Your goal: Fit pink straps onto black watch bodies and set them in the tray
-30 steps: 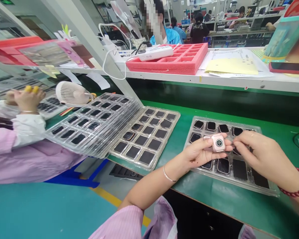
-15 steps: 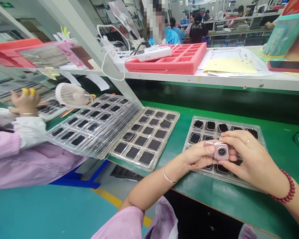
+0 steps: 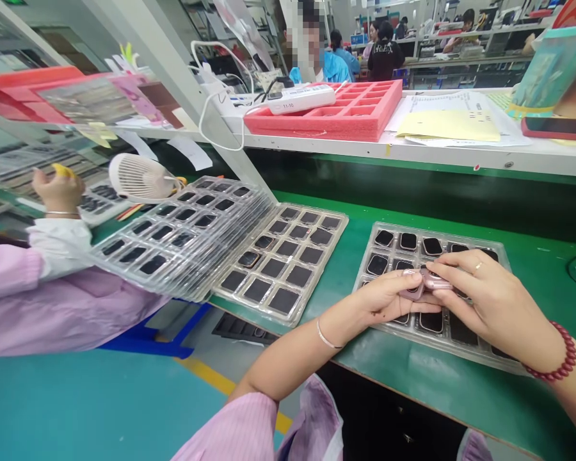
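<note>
Over the right-hand clear tray (image 3: 490, 366), my two hands meet around two pink smartwatch cases without straps. My left hand (image 3: 388, 296) pinches one pink watch case (image 3: 414, 292) between thumb and fingers. In the fingers of my right hand (image 3: 489, 294) is the second pink watch case (image 3: 436, 282), tilted and touching or nearly touching the first. My fingers cover much of both. Below them the tray's pockets hold several dark-faced watches (image 3: 377, 264), partly hidden by my hands.
Left of my arm lies a tray of dark square pieces (image 3: 297, 276), beside a stack of clear trays (image 3: 166, 232). A white fan (image 3: 141, 179) stands behind. A co-worker's hand (image 3: 60, 192) is at far left. The shelf above carries a pink foam tray (image 3: 317, 128) and papers.
The right hand's watch case has turned from back facing me to tilted on its side, and moved slightly right. The left hand's case now shows more. The co-worker's hand shifted slightly right.
</note>
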Demonstrator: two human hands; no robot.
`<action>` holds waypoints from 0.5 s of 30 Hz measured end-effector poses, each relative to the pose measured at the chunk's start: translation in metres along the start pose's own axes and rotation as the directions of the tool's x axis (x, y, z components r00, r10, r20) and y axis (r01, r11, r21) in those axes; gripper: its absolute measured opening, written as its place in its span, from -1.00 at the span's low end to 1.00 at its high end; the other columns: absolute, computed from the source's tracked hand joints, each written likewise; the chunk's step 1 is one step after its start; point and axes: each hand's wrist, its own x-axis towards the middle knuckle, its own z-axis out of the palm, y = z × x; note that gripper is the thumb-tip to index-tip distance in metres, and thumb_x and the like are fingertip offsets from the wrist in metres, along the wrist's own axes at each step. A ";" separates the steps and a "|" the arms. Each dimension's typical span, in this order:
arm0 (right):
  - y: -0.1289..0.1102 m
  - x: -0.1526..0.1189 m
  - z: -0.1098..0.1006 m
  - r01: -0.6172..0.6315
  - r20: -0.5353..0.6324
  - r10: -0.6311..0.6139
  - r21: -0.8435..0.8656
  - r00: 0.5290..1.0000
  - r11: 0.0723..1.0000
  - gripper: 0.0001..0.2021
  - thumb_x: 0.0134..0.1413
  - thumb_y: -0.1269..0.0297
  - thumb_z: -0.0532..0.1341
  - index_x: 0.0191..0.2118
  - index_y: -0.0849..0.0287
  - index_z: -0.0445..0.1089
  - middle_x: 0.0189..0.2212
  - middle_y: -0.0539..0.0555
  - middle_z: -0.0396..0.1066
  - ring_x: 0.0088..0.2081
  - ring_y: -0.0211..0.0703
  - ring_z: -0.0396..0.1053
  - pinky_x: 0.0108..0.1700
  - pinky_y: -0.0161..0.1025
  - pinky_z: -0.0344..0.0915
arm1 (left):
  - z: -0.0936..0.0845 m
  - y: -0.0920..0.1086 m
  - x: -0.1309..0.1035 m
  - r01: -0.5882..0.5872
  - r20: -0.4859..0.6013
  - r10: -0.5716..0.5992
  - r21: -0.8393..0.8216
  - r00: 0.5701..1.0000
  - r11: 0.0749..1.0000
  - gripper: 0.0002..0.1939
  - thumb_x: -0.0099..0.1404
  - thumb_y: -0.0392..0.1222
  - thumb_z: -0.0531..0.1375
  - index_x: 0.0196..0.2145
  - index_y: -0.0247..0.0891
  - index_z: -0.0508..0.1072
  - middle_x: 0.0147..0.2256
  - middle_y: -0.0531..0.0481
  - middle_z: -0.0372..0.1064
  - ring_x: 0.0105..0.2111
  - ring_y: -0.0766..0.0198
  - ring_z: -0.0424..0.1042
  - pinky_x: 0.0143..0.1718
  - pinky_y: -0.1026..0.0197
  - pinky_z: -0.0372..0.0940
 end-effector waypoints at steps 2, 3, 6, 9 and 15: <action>0.005 -0.002 -0.004 -0.062 0.022 0.062 0.041 0.998 0.997 -0.80 0.41 0.30 0.06 -0.04 0.20 0.40 -0.14 0.16 0.48 -0.14 -0.03 0.44 -0.14 -0.12 0.40 | -0.002 -0.001 0.002 0.052 0.008 -0.053 0.021 0.999 0.998 -0.57 0.25 0.00 0.34 -0.04 -0.38 0.54 -0.15 -0.26 0.55 -0.09 0.07 0.54 0.07 0.03 0.32; 0.008 -0.004 -0.008 -0.097 0.028 0.096 0.052 0.995 0.994 -0.81 0.41 0.29 0.05 -0.06 0.17 0.40 -0.16 0.12 0.49 -0.16 -0.05 0.46 -0.15 -0.15 0.40 | -0.003 0.000 0.003 0.069 -0.002 -0.069 0.028 0.998 0.997 -0.58 0.30 -0.02 0.29 -0.02 -0.38 0.53 -0.13 -0.27 0.55 -0.08 0.06 0.54 0.08 0.04 0.31; 0.020 -0.012 -0.020 -0.236 0.126 0.232 0.019 0.965 0.972 -0.84 0.37 0.23 0.06 -0.13 0.10 0.37 -0.29 0.03 0.50 -0.34 -0.10 0.47 -0.33 -0.18 0.37 | -0.001 0.005 0.005 0.028 -0.089 -0.029 -0.009 0.996 1.000 -0.64 0.41 -0.10 0.15 0.03 -0.38 0.50 -0.05 -0.29 0.52 -0.04 0.06 0.53 0.09 0.05 0.30; 0.030 -0.021 -0.027 -0.333 0.412 0.318 -0.039 0.854 0.942 -0.85 0.30 0.21 0.09 -0.32 0.07 0.30 -0.51 -0.05 0.40 -0.56 -0.17 0.33 -0.54 -0.23 0.20 | 0.003 0.012 0.004 -0.044 -0.142 0.030 -0.099 0.989 0.994 -0.60 0.45 -0.08 0.06 0.06 -0.40 0.46 0.01 -0.32 0.48 0.03 0.05 0.49 0.13 0.04 0.27; 0.029 -0.024 -0.007 -0.300 0.747 0.222 -0.032 0.626 0.953 -0.80 0.20 0.40 0.08 -0.47 0.10 0.24 -0.53 -0.01 0.41 -0.52 -0.14 0.36 -0.46 -0.23 0.17 | 0.006 0.018 0.000 -0.020 0.095 0.038 -0.181 0.995 0.983 -0.42 0.35 0.07 0.15 0.17 -0.40 0.37 0.10 -0.39 0.40 0.11 -0.09 0.42 0.11 0.00 0.27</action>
